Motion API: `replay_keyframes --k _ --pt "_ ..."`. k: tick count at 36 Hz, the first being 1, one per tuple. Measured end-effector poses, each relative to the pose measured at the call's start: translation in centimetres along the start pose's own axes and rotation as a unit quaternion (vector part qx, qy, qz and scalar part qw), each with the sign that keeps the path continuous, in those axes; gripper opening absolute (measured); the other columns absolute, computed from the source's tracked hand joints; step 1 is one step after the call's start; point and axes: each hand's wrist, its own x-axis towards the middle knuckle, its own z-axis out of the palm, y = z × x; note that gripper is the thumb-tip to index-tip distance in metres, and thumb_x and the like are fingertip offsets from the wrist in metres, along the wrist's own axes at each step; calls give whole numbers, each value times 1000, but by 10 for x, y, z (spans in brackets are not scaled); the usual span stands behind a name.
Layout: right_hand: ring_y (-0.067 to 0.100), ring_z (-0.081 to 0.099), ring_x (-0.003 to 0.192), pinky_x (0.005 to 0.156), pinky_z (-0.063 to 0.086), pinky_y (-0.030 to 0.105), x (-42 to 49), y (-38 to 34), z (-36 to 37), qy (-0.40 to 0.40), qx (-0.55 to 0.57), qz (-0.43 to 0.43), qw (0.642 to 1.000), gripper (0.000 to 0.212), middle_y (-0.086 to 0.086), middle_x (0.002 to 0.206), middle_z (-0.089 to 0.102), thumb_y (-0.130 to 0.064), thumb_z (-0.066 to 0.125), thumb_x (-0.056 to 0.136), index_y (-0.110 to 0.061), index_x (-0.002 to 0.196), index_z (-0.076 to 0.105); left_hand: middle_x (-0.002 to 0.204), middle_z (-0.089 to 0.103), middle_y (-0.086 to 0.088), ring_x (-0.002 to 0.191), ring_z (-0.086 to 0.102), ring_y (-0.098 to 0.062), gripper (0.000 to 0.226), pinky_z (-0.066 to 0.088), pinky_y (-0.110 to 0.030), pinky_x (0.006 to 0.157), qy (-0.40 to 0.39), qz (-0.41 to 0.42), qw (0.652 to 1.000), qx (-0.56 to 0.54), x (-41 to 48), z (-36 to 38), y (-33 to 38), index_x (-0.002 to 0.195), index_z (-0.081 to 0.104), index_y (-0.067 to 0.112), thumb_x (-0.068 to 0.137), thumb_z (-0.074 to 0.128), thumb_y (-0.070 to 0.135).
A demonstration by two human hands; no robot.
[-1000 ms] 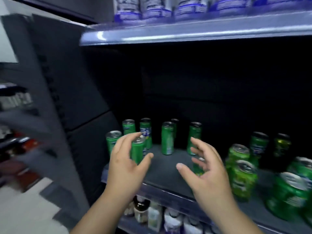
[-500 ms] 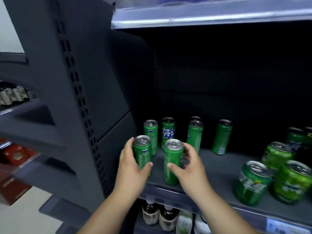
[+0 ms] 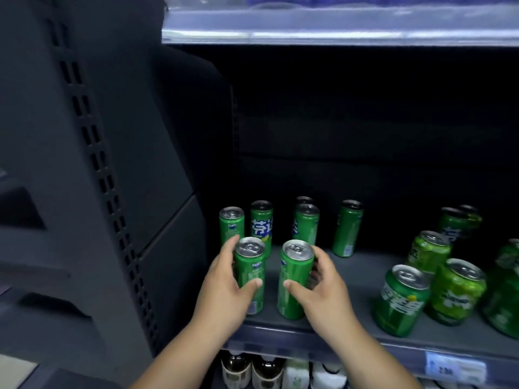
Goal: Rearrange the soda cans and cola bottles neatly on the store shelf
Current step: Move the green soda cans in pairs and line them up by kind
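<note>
Two slim green soda cans stand side by side near the front left of the dark shelf. My left hand wraps the left slim can; my right hand wraps the right slim can. Both cans are upright with their bases on the shelf. Behind them stand more slim green cans: one at the far left, one with blue lettering, one further right and one apart. No cola bottles show on this shelf.
Wider green cans crowd the shelf's right side, some tilted. The perforated grey upright bounds the left. An upper shelf edge runs overhead. Bottles sit on the shelf below, and a price tag hangs on the front rail.
Both hands went from open and reaching to each closed around a slim can at the shelf front. The view shifted left and closer; the two cans now stand a little apart.
</note>
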Motion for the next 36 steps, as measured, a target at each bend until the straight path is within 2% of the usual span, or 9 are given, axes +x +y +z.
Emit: replay_keyframes --k 6,10,14,16,18,22,25,31,36 --pt "-4 63 101 89 54 29 -6 4 -36 38 -25 0 999 75 -32 107 65 -8 82 75 -67 106 49 136 46 19 122 48 -7 86 43 -35 104 -47 46 997 43 -2 17 19 135 30 56 72 83 31" --pt "1 63 104 92 55 38 -15 8 -52 28 -51 14 998 69 -26 110 66 -26 87 69 -58 114 48 124 43 31 119 45 -2 85 38 -25 98 -78 70 993 59 -5 19 27 131 31 61 72 84 30" --pt "4 63 108 95 55 38 -16 7 -57 -1 -63 13 998 69 -19 115 67 -32 89 66 -54 116 47 119 37 42 102 55 -11 88 48 -31 95 -89 69 991 75 -6 17 30 136 29 58 71 84 34" --pt "1 63 108 96 54 35 -15 3 -57 -14 -61 12 998 68 -19 115 66 -34 89 66 -56 114 46 127 42 32 110 57 -17 91 47 -32 98 -92 65 990 81 -5 15 31 140 28 55 71 84 37" --pt "-1 61 107 94 52 31 -14 -2 -59 -24 -56 12 998 68 -20 115 65 -42 89 62 -55 114 46 137 42 24 124 49 -10 92 42 -33 106 -101 64 989 82 -2 14 33 142 26 54 71 83 40" --pt "-1 49 126 108 41 31 -5 -19 -66 -25 -67 -14 997 92 -24 137 49 -69 80 52 -53 132 38 140 43 25 128 42 1 98 39 -32 109 -125 75 987 73 6 8 33 141 31 53 56 76 73" --pt "0 46 132 112 39 35 13 -40 -72 -16 -78 -60 995 98 -19 143 47 -72 76 51 -50 138 37 137 46 22 125 46 -1 106 41 -35 108 -83 81 992 57 17 0 36 139 38 51 44 62 93" --pt "0 47 126 106 39 25 67 -88 -69 -47 -147 -146 977 85 -18 137 49 -54 85 64 -42 138 45 130 55 11 119 53 -7 91 43 -31 103 25 81 994 71 53 -19 44 134 52 35 55 65 79" --pt "11 51 129 108 43 30 118 -88 -41 -137 -199 -157 958 81 -4 141 53 -43 87 71 -30 141 48 138 48 4 127 47 -15 82 35 -24 99 84 29 992 90 85 -22 39 140 47 28 69 80 53"
